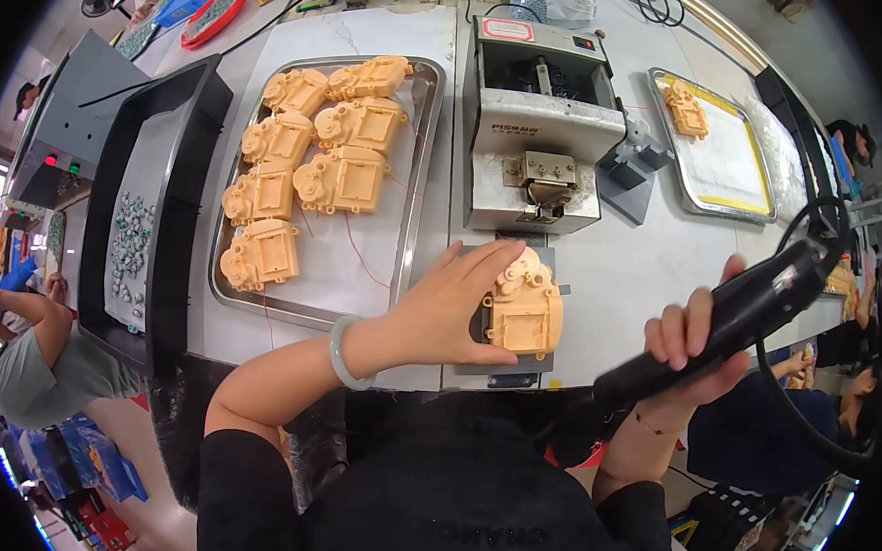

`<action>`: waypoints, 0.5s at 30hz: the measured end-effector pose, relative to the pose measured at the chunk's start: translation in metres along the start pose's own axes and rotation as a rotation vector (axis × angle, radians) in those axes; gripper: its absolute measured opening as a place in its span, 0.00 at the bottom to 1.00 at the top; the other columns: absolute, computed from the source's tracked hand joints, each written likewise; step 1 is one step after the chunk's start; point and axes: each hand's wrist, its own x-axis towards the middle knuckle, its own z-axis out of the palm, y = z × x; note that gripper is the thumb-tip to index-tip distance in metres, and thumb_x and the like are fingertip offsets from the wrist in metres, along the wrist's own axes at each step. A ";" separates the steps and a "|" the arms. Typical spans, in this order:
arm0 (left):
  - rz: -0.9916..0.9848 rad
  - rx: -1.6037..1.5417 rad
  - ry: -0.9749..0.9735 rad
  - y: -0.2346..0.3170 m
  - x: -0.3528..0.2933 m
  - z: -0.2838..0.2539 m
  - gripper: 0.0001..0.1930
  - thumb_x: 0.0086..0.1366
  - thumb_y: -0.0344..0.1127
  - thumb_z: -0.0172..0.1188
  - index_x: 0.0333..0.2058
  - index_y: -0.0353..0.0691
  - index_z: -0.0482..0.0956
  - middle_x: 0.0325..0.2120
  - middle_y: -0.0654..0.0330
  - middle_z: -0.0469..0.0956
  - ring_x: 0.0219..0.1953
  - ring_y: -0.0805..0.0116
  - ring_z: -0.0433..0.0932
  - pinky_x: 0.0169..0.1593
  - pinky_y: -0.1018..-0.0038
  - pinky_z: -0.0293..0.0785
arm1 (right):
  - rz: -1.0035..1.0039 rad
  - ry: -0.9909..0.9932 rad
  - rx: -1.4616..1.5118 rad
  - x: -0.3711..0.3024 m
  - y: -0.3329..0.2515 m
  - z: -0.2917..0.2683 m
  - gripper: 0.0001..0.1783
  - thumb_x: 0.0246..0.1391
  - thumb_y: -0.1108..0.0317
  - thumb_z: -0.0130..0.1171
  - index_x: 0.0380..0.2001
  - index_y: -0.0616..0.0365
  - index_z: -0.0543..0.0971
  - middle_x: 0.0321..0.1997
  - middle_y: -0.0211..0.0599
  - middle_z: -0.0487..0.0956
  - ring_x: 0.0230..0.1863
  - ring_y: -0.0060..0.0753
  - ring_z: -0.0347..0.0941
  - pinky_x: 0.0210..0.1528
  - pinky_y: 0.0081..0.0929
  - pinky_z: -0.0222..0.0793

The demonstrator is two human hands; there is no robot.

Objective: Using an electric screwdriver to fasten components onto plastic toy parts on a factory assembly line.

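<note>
My left hand (456, 311) is closed on the left side of an orange plastic housing (524, 322), thumb at its near edge and fingers at its far edge. The housing lies on a dark flat plate (551, 271) at the front of the table. My right hand (691, 349) is wrapped round a black electric screwdriver (728, 316), held to the right of the housing and apart from it. A thick black cord runs from the tool. Behind the housing stands a metal screw feeder (533, 131) with a dark open hopper.
Several similar housings fill the left part of a metal tray (424, 175), thin red wires trailing from some. Farther left, a black bin (155, 211) holds small metallic parts (131, 249). One housing (686, 109) sits in a second tray (709, 200) at back right. Other people work on both sides.
</note>
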 end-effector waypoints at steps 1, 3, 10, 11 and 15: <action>0.013 0.006 0.018 -0.002 0.000 0.001 0.52 0.39 0.53 0.68 0.58 0.40 0.47 0.56 0.49 0.55 0.58 0.52 0.56 0.59 0.49 0.46 | -0.048 -0.036 -0.018 0.012 0.000 0.007 0.41 0.51 0.56 0.54 0.60 0.57 0.45 0.25 0.31 0.62 0.22 0.23 0.60 0.28 0.24 0.59; 0.024 0.009 0.051 -0.005 -0.004 0.002 0.52 0.39 0.53 0.68 0.58 0.40 0.47 0.55 0.49 0.56 0.57 0.52 0.57 0.59 0.49 0.46 | -0.133 0.027 -0.092 0.033 0.001 0.021 0.39 0.51 0.53 0.54 0.59 0.55 0.48 0.26 0.30 0.60 0.24 0.21 0.59 0.29 0.23 0.57; 0.078 -0.026 0.088 -0.008 -0.011 0.006 0.53 0.39 0.56 0.67 0.58 0.38 0.47 0.55 0.49 0.57 0.57 0.53 0.57 0.58 0.47 0.46 | -0.265 0.323 -0.460 0.092 0.012 0.035 0.44 0.42 0.31 0.48 0.52 0.54 0.60 0.21 0.32 0.65 0.21 0.24 0.61 0.28 0.24 0.61; 0.084 -0.009 0.079 -0.008 -0.010 0.007 0.54 0.38 0.57 0.67 0.58 0.38 0.47 0.55 0.49 0.57 0.57 0.53 0.58 0.58 0.46 0.46 | -0.321 0.320 -0.519 0.099 0.017 0.035 0.43 0.42 0.30 0.47 0.51 0.54 0.60 0.20 0.32 0.66 0.20 0.24 0.61 0.28 0.24 0.61; 0.085 0.136 0.116 -0.001 -0.012 0.009 0.55 0.37 0.59 0.66 0.59 0.37 0.47 0.55 0.49 0.57 0.57 0.53 0.58 0.58 0.47 0.45 | -0.394 0.213 -0.681 0.110 0.031 0.032 0.42 0.44 0.29 0.42 0.51 0.53 0.59 0.19 0.34 0.67 0.20 0.26 0.64 0.28 0.26 0.62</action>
